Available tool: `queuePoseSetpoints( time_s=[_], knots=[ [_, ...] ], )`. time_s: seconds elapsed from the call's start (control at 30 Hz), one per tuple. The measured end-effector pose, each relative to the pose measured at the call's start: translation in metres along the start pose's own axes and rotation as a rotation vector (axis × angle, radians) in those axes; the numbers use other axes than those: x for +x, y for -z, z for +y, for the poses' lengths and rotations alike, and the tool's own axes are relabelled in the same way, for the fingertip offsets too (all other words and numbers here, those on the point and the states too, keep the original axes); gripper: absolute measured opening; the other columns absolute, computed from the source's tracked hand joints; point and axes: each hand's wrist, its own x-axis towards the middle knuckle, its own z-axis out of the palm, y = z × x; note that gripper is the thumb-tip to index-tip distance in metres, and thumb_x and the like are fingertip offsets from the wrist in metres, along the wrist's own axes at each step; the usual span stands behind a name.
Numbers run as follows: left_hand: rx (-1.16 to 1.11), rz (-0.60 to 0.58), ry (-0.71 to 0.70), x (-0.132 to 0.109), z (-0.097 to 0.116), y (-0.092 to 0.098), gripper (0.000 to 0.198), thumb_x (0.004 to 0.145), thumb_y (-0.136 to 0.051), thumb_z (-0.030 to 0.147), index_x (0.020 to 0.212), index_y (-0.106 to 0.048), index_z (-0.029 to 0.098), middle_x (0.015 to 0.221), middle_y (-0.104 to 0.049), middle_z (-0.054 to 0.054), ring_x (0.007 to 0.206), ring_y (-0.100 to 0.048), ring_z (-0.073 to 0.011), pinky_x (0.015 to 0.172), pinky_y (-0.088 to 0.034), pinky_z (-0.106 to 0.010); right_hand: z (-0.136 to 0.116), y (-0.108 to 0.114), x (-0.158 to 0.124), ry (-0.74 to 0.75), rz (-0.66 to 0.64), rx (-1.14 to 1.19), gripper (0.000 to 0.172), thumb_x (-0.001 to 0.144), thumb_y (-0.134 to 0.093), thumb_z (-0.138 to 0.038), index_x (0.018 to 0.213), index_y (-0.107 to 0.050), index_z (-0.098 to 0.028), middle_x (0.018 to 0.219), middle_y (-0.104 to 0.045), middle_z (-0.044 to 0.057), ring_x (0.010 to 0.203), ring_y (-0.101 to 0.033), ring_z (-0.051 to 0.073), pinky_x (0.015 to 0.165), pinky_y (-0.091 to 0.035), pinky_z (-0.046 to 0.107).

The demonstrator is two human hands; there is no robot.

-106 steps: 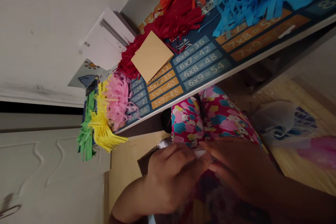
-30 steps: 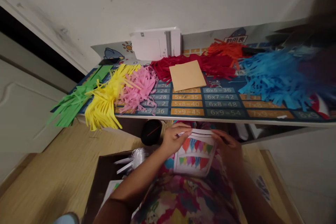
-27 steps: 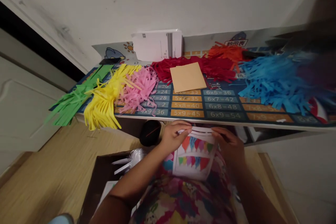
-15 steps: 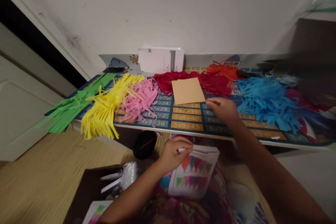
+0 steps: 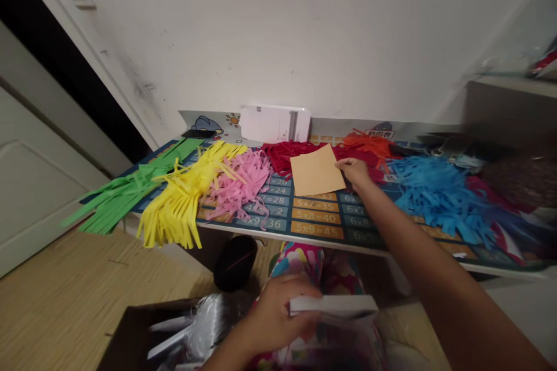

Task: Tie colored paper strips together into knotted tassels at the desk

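The left hand (image 5: 278,319) gripped a white paper booklet (image 5: 333,308); the right hand (image 5: 354,173), fingers curled, touched a tan card (image 5: 312,169) on the surface (image 5: 348,245); a brown box (image 5: 130,336) at near left held white plastic strips (image 5: 204,327).

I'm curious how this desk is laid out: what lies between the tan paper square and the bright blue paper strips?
The head view shows the person's right hand there, beside dark red paper strips on a printed times-table mat.

On the multiplication-chart mat (image 5: 317,217), green paper fringe (image 5: 126,182), yellow paper fringe (image 5: 178,191) and pink paper fringe (image 5: 237,185) lie toward nine o'clock, blue paper fringe (image 5: 439,197) toward three, with a black phone (image 5: 199,134) and a white paper stack (image 5: 275,123) toward twelve.
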Motion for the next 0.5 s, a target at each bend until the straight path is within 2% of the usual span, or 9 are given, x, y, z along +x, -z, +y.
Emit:
queuePoseSetpoints(
  time_s=[0.13,0.23,0.3,0.37,0.43,0.47,0.5],
  knots=[
    [0.005,0.026,0.082,-0.004,-0.003,-0.003,0.018,0.078,-0.073,0.029,0.091,-0.076,0.017,0.075,-0.075,-0.005,0.067,-0.066,-0.0151,0.063,-0.047,-0.021,-0.034,0.035,-0.019,0.037,0.036,0.134,0.037,0.079,-0.068,-0.054,0.086,-0.067,-0.017,0.084,-0.072,0.004,0.070,-0.063,0.016,0.068,-0.051,0.029],
    [0.003,0.031,0.007,-0.013,0.003,-0.001,0.020,0.079,-0.074,0.035,0.088,-0.078,0.017,0.078,-0.074,-0.007,0.069,-0.067,-0.0160,0.067,-0.050,-0.023,-0.065,0.079,-0.055,0.085,0.015,0.171,0.042,0.070,-0.074,-0.057,0.088,-0.071,-0.019,0.086,-0.074,0.005,0.070,-0.064,0.018,0.064,-0.050,0.029],
    [0.070,0.042,-0.078,-0.022,0.013,0.005,0.022,0.079,-0.075,0.040,0.091,-0.080,0.022,0.098,-0.075,-0.011,0.089,-0.070,-0.0214,0.083,-0.054,-0.030,-0.082,0.108,-0.087,0.106,-0.122,0.077,0.042,0.068,-0.078,-0.059,0.083,-0.073,-0.020,0.078,-0.073,0.005,0.065,-0.064,0.019,0.057,-0.047,0.028],
    [0.173,0.104,-0.149,-0.030,0.026,0.012,0.022,0.078,-0.076,0.044,0.091,-0.081,0.027,0.132,-0.065,-0.012,0.121,-0.061,-0.0313,0.104,-0.047,-0.044,-0.093,0.127,-0.118,0.138,-0.312,-0.069,0.042,0.070,-0.076,-0.063,0.077,-0.075,-0.022,0.071,-0.072,0.004,0.063,-0.064,0.021,0.054,-0.047,0.029],
    [0.225,0.181,-0.182,-0.033,0.039,0.019,0.024,0.079,-0.075,0.046,0.091,-0.082,0.028,0.159,-0.041,-0.009,0.144,-0.039,-0.0388,0.117,-0.032,-0.055,-0.099,0.134,-0.145,0.217,-0.479,-0.153,0.044,0.074,-0.071,-0.068,0.073,-0.076,-0.025,0.070,-0.073,0.005,0.062,-0.066,0.023,0.053,-0.049,0.031],
    [0.216,0.198,-0.185,-0.032,0.044,0.021,0.026,0.080,-0.074,0.047,0.092,-0.082,0.026,0.164,-0.031,-0.008,0.148,-0.031,-0.0400,0.118,-0.029,-0.056,-0.101,0.132,-0.156,0.259,-0.548,-0.167,0.044,0.077,-0.069,-0.069,0.073,-0.077,-0.026,0.071,-0.074,0.004,0.063,-0.067,0.023,0.054,-0.050,0.032],
    [0.187,0.201,-0.178,-0.029,0.048,0.022,0.027,0.081,-0.073,0.047,0.092,-0.082,0.024,0.165,-0.029,-0.009,0.149,-0.031,-0.0398,0.118,-0.030,-0.055,-0.101,0.128,-0.166,0.292,-0.612,-0.170,0.042,0.079,-0.067,-0.067,0.074,-0.078,-0.027,0.073,-0.075,0.004,0.064,-0.069,0.024,0.056,-0.051,0.033]
  ],
)
